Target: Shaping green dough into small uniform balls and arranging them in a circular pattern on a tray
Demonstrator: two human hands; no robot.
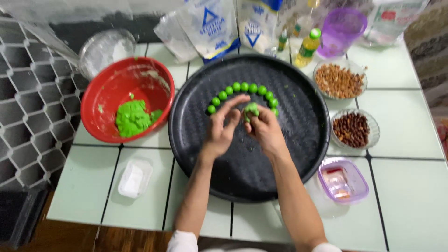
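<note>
Head view: both hands work above the middle of a round black tray (196,154) on a pale green tiled table (410,186). The right hand (265,128) pinches a small lump of green dough (251,110) in closed fingertips. The left hand (221,128) is partly open, its fingers stretched toward the lump and touching it or just beside it; which one cannot be told. Behind the hands, a curved row of green dough balls (242,88) lies on the tray. Left of the tray stands a red bowl (112,88) holding a larger mass of green dough (133,119). Right of the tray stand two glass bowls, one of peanuts (339,80), one of dark beans (352,129).
</note>
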